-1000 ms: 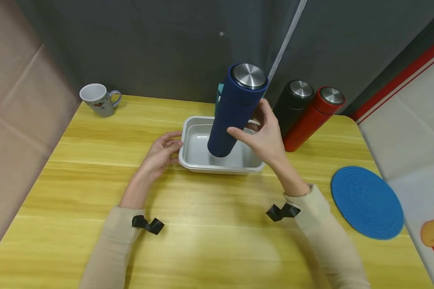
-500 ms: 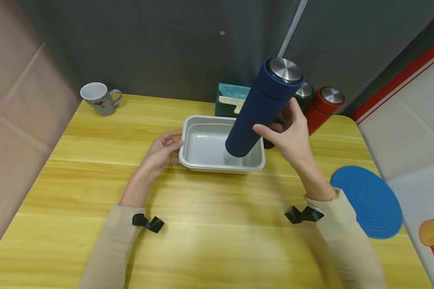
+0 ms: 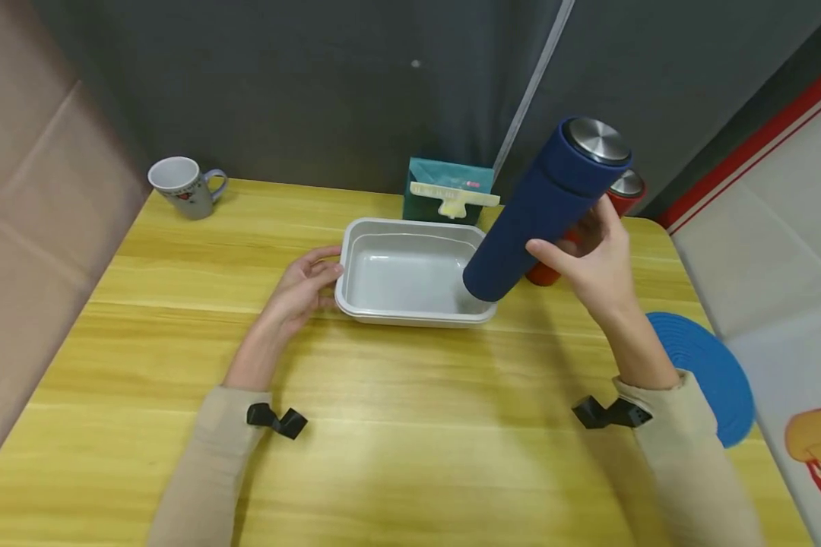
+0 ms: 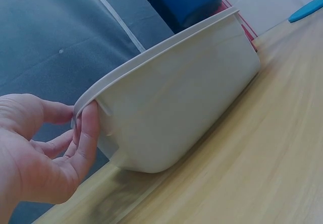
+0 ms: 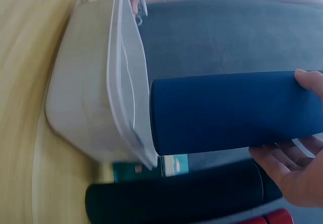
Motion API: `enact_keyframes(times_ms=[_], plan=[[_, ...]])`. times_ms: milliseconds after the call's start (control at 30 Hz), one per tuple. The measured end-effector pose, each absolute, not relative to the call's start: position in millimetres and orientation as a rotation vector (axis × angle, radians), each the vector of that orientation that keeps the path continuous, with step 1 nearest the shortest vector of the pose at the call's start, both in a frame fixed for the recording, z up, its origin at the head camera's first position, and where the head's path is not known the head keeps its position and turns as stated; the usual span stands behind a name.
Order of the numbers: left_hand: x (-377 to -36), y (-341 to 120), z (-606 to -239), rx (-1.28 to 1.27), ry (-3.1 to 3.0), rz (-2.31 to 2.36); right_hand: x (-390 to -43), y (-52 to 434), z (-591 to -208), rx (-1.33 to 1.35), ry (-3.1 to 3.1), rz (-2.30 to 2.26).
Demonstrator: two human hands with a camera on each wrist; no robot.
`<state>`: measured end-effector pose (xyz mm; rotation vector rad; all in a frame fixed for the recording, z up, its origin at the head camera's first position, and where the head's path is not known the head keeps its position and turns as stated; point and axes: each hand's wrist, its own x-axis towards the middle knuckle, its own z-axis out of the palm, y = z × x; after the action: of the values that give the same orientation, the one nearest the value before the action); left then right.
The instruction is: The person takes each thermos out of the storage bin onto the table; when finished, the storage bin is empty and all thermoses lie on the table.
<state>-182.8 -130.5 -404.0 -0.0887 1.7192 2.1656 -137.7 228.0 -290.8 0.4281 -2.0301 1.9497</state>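
Note:
My right hand (image 3: 584,262) grips a dark blue flask (image 3: 537,216) with a steel lid, tilted in the air above the right end of a white rectangular tub (image 3: 410,225). In the right wrist view the blue flask (image 5: 227,112) hangs just past the tub (image 5: 83,108) rim, held by my right hand (image 5: 298,176). My left hand (image 3: 299,290) rests against the tub's left end, fingertips touching the rim. The left wrist view shows the left hand (image 4: 48,156) with its thumb against the tub (image 4: 176,108) wall under the rim, and the flask's base (image 4: 181,1) beyond. The tub is empty.
A red flask (image 3: 626,186) stands behind the blue one, mostly hidden. A black flask (image 5: 176,200) shows in the right wrist view. A teal box (image 3: 445,190) sits behind the tub, a mug (image 3: 178,186) at the far left, a blue round mat (image 3: 711,372) at the right edge.
My right hand has carried the blue flask up out of the tub and to the right, tilting it further. My left hand has stayed at the tub's left end.

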Motion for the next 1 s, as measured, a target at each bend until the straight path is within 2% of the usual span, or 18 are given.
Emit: enact_keyframes(times_ms=[567,1000], plan=[[-183.2,-131.0,-405.3,-0.089,1.720,2.161,-126.9,284.0,-302.0,0.382,-1.963,1.910],[-182.8,-130.9,-405.3,-0.087,1.741,2.146,-117.5,319.6,-316.0,0.174,-2.011,1.850]])
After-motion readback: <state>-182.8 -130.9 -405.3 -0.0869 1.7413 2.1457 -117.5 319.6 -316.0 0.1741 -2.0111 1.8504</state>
